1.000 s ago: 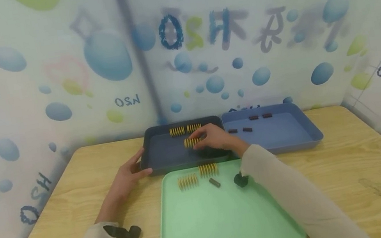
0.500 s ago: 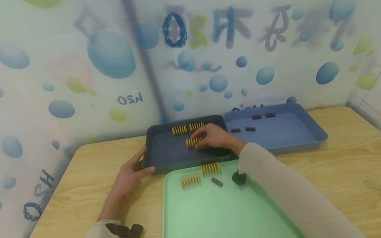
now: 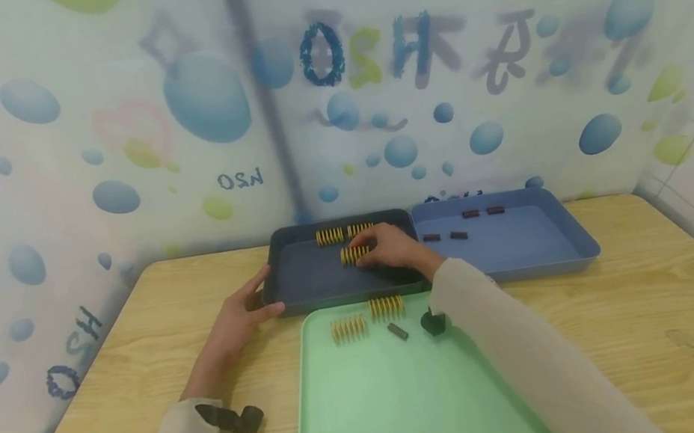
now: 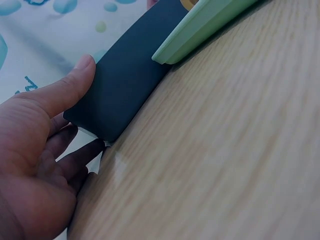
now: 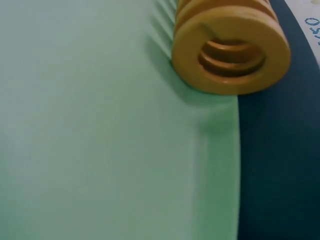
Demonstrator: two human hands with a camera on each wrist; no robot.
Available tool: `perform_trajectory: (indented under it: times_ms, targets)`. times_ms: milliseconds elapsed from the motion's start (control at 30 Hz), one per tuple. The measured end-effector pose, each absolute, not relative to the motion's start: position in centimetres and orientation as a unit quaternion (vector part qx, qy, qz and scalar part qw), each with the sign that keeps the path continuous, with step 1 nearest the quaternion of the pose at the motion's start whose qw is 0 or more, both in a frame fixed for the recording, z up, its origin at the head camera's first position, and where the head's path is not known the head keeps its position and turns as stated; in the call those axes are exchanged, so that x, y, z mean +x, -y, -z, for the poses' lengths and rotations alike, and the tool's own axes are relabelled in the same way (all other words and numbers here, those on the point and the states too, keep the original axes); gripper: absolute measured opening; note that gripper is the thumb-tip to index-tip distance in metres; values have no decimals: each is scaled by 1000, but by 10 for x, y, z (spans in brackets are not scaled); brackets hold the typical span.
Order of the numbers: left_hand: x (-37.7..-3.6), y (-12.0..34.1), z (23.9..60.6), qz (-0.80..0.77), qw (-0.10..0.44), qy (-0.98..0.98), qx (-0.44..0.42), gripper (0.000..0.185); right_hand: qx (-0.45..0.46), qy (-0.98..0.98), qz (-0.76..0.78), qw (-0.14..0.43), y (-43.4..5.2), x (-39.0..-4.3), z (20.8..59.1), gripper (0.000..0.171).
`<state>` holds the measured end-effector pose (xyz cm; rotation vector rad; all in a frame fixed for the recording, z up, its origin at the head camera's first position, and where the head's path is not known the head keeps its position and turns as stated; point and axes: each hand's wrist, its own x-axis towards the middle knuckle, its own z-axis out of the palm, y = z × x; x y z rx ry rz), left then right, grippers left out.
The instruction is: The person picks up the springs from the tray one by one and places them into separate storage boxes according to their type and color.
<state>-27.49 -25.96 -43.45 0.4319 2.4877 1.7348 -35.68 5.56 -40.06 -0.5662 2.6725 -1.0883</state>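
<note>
My right hand (image 3: 390,247) reaches into the dark blue tray (image 3: 302,276) and pinches a yellow coil spring (image 3: 353,255) between thumb and fingers, low over the tray floor. Behind it lie two more yellow springs (image 3: 330,236) along the back wall. At the tray's front left corner, my left hand (image 3: 243,322) grips the edge, thumb on the front wall (image 4: 117,85) and fingers (image 4: 82,155) curled at the left side. In the right wrist view a yellow spring (image 5: 232,55) shows end-on at the green tray's edge; the right hand is out of that view.
Nearest me lies a green tray (image 3: 413,418) holding two yellow springs (image 3: 348,329) and a small dark cylinder (image 3: 398,331). A lighter blue tray (image 3: 528,241) with several small dark brown pieces (image 3: 471,213) adjoins on the right. A patterned wall (image 3: 184,219) rises behind the table.
The head view has shifted slightly, so everything sits a little further right. Both hands keep their places: the right at the spring, the left at the tray corner.
</note>
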Motion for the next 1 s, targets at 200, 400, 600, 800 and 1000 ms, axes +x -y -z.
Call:
perform_trajectory:
  times_ms: [200, 400, 600, 800, 1000]
  targets:
    - [-276, 261, 436, -566, 40, -811, 140, 79, -186, -907, 366, 97, -56, -356, 399, 38]
    - [-276, 262, 436, -556, 39, -817, 149, 79, -178, -904, 376, 96, -54, -356, 396, 44]
    - [-278, 263, 436, -555, 39, -817, 150, 78, -157, -913, 371, 62, -52, -354, 393, 42]
    - [-278, 262, 435, -554, 39, -819, 147, 78, -158, -911, 381, 28, -53, -353, 390, 40]
    - [-277, 262, 434, -555, 39, -818, 143, 79, -169, -904, 392, 24, -58, -348, 383, 39]
